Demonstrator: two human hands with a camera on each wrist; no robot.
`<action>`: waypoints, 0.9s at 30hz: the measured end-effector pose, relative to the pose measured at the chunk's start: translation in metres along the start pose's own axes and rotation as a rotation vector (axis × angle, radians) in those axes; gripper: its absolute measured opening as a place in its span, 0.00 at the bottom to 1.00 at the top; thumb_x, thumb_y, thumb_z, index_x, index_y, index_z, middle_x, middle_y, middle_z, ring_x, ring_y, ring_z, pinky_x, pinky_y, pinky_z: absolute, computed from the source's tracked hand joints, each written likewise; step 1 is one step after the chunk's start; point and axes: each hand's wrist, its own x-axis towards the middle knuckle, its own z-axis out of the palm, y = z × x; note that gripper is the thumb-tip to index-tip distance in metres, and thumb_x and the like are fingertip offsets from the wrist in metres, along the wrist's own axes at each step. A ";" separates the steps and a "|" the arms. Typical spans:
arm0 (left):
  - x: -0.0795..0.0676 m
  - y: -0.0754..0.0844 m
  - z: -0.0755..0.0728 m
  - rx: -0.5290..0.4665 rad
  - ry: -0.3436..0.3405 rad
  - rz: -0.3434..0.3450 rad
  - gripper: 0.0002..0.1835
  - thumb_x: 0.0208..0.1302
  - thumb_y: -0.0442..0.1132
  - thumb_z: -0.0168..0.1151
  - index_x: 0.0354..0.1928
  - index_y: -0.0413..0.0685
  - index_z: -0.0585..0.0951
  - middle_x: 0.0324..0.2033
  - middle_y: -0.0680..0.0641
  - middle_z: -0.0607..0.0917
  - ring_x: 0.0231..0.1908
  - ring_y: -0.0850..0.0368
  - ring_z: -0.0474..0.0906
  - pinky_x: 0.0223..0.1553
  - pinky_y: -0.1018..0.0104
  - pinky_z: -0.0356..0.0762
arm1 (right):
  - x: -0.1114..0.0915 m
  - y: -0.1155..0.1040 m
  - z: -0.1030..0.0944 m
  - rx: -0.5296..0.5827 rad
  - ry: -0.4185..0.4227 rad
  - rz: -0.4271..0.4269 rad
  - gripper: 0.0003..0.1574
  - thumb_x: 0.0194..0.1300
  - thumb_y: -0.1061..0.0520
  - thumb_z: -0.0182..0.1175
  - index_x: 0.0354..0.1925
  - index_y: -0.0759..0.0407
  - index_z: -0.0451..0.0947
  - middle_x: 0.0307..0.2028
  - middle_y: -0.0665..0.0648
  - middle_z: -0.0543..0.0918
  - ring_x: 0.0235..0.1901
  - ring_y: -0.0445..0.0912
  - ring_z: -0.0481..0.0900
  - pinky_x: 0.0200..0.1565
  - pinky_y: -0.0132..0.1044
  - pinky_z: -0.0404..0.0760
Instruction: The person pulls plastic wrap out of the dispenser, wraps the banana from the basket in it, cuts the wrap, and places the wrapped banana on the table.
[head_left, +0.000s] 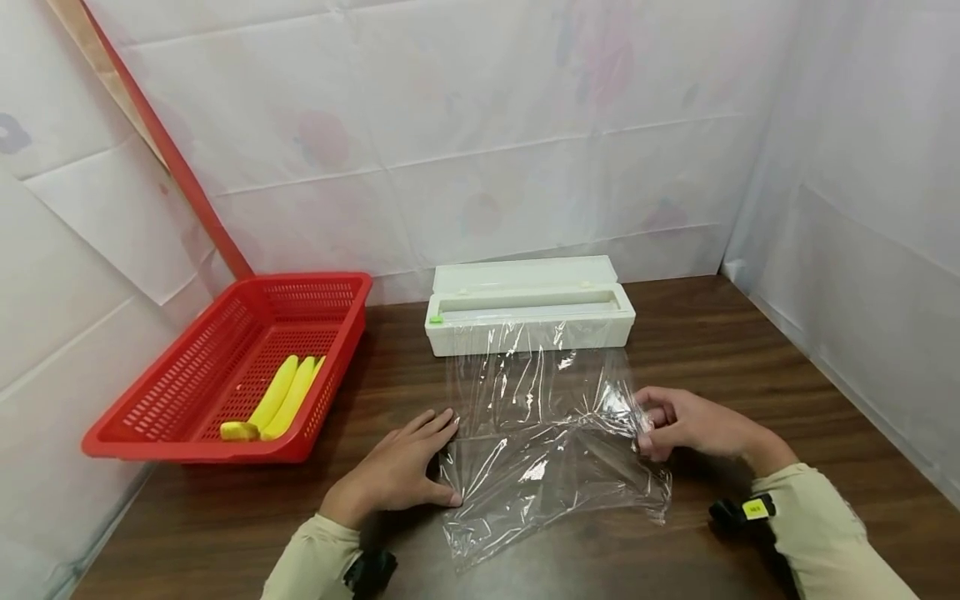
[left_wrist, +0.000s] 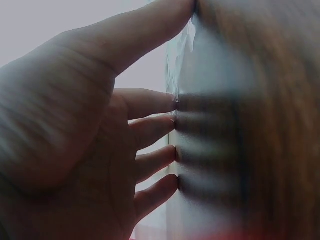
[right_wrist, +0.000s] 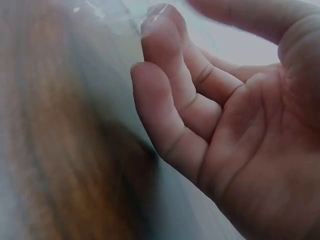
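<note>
A clear sheet of plastic wrap [head_left: 525, 467] runs from a white wrap dispenser box [head_left: 528, 337] with its lid raised down over the wooden table. The sheet is creased, its front part bunched. My left hand [head_left: 401, 467] lies with straight, spread fingers at the sheet's left edge. In the left wrist view, the fingertips [left_wrist: 167, 152] touch the table surface. At the right edge, my right hand [head_left: 690, 425] pinches the wrap between curled fingers and thumb. Curled fingers [right_wrist: 155, 95] show in the right wrist view, with a bit of shiny film by the upper fingertips.
To the left stands a red plastic basket [head_left: 345, 358] with yellow bananas [head_left: 281, 396] in it. Pale printed sheeting [head_left: 480, 133] hangs behind the brown wooden table [head_left: 697, 333] and along both sides. A small green piece [head_left: 436, 318] sits at the box's left end.
</note>
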 end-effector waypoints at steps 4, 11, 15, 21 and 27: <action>0.000 0.001 0.000 0.002 -0.010 0.000 0.54 0.49 0.63 0.75 0.74 0.44 0.66 0.76 0.46 0.60 0.76 0.43 0.48 0.66 0.32 0.54 | -0.006 0.000 0.002 -0.030 -0.005 0.008 0.34 0.70 0.65 0.60 0.66 0.77 0.58 0.30 0.59 0.83 0.28 0.45 0.81 0.31 0.42 0.84; 0.000 0.003 -0.004 0.021 -0.016 0.017 0.56 0.48 0.64 0.75 0.75 0.44 0.65 0.76 0.45 0.60 0.76 0.42 0.48 0.66 0.33 0.56 | -0.010 0.000 0.000 -0.051 -0.019 0.002 0.34 0.70 0.64 0.60 0.67 0.75 0.59 0.29 0.59 0.83 0.28 0.45 0.81 0.31 0.42 0.84; 0.000 0.003 -0.006 0.020 -0.018 0.016 0.57 0.47 0.65 0.75 0.75 0.44 0.64 0.76 0.45 0.60 0.76 0.42 0.48 0.66 0.34 0.56 | -0.010 -0.001 -0.003 -0.065 -0.028 -0.005 0.32 0.71 0.64 0.59 0.67 0.74 0.60 0.31 0.61 0.83 0.29 0.46 0.82 0.32 0.44 0.85; -0.001 0.001 -0.005 0.006 -0.040 0.010 0.58 0.47 0.67 0.74 0.76 0.45 0.63 0.76 0.46 0.58 0.76 0.43 0.46 0.67 0.34 0.55 | -0.008 -0.004 -0.001 -0.085 -0.035 0.018 0.32 0.72 0.61 0.59 0.67 0.71 0.62 0.35 0.63 0.85 0.32 0.51 0.84 0.34 0.47 0.85; -0.001 -0.001 -0.004 -0.004 -0.037 0.018 0.59 0.47 0.68 0.74 0.76 0.45 0.63 0.77 0.46 0.57 0.76 0.43 0.46 0.66 0.33 0.54 | -0.009 -0.003 0.003 -0.053 -0.027 0.000 0.39 0.67 0.65 0.62 0.71 0.71 0.57 0.33 0.62 0.83 0.29 0.47 0.82 0.34 0.43 0.85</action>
